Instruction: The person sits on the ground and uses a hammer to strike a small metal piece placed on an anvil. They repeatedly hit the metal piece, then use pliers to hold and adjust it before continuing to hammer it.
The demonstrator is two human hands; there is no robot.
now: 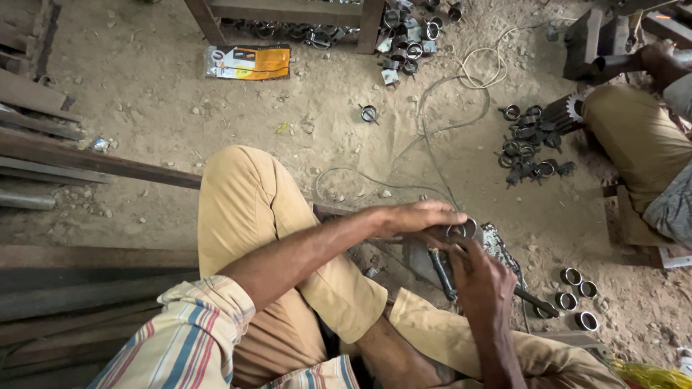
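I sit on a sandy floor with my knees bent. My left hand (418, 217) lies over a small shiny metal ring (461, 231) and grips it from above. Just below the ring, my right hand (481, 281) reaches up, its fingers touching the ring's lower edge. Under both hands lie a dark flat metal piece (501, 248) and a black-handled tool (441, 272). Whether the right hand holds anything else is hidden.
Three short metal rings (578, 288) lie to the right. A dark pile of rings (530, 148) sits beside another person's leg (638, 137). More rings (407, 39) lie under a wooden frame. Long metal bars (86, 162) lie at left, with an orange packet (249, 62) and wires (432, 137).
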